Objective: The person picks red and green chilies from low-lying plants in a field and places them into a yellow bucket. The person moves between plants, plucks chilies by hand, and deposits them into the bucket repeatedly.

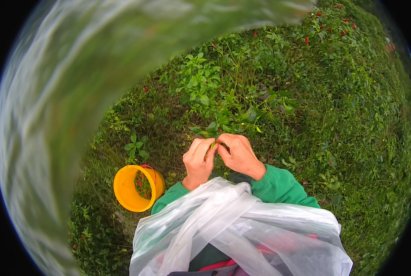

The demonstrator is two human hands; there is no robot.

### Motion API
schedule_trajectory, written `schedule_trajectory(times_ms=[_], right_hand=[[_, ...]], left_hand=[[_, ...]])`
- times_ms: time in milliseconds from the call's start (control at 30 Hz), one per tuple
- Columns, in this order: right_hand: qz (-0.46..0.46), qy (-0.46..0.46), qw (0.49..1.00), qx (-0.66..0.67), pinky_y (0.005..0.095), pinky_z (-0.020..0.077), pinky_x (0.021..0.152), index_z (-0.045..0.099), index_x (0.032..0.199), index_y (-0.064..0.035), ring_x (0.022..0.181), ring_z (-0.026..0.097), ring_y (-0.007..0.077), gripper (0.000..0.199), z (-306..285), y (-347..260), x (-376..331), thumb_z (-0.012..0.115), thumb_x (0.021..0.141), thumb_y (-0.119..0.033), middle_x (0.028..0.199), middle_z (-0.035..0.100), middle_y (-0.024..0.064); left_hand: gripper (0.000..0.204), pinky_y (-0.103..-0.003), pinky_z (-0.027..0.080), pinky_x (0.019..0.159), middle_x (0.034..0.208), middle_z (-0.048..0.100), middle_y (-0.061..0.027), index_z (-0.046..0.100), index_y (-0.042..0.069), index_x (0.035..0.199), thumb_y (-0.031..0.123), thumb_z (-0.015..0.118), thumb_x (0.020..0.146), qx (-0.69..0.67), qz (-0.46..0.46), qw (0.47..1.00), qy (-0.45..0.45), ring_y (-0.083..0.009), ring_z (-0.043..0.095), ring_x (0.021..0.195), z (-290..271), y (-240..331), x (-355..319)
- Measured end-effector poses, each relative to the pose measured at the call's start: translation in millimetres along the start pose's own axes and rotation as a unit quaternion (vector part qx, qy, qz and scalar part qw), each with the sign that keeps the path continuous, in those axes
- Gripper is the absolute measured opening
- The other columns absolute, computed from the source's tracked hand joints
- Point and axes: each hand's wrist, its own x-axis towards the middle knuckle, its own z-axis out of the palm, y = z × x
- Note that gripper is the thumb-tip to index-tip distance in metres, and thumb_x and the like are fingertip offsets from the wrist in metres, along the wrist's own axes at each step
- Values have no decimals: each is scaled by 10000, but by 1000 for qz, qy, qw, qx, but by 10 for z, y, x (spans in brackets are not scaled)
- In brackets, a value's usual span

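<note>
My left hand (198, 162) and my right hand (238, 155) meet in front of me, low over the chili pepper plants (197, 83). Both are closed, their fingertips pinched together. A small bright-green plant piece (213, 145) shows between the fingers; whether it is a pepper, a stem or a leaf is hard to make out. To the left of my left hand a yellow bucket (156, 184) leans with its mouth toward me. Small red and green bits, which look like chili peppers (143, 186), lie inside it.
Ripe red chili peppers (307, 40) hang on plants at the far right. Dense green growth (352, 152) covers the ground on the right. Blurred clear plastic sheeting (44, 119) blocks the left and top, and more plastic (242, 221) drapes over my front.
</note>
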Motion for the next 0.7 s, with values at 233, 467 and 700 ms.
schedule_trajectory(times_ms=[233, 467, 700], right_hand=[[-24, 47, 997, 57, 404, 425, 573, 547, 834, 6, 656, 545, 344, 81, 35, -8, -4, 574, 835, -70, 755, 559, 163], [-55, 18, 995, 79, 379, 405, 556, 552, 831, 6, 627, 519, 290, 127, -7, -29, -35, 602, 838, -110, 722, 530, 128], [-59, 21, 996, 64, 388, 410, 555, 552, 851, 14, 636, 532, 319, 123, 19, -62, -50, 602, 825, -95, 713, 541, 139]], left_hand=[[100, -219, 305, 454, 783, 526, -39, 560, 42, 951, 130, 540, 908, -471, -384, 794, -28, -107, 431, 573, -205, -82, -29], [224, -229, 327, 433, 839, 483, -65, 459, 76, 888, 273, 401, 976, -670, -439, 599, 3, -157, 462, 629, -338, -291, -94], [264, -200, 288, 415, 709, 479, -3, 519, 49, 1121, 235, 549, 935, -450, -368, 814, 3, -69, 422, 516, -291, -180, -29]])
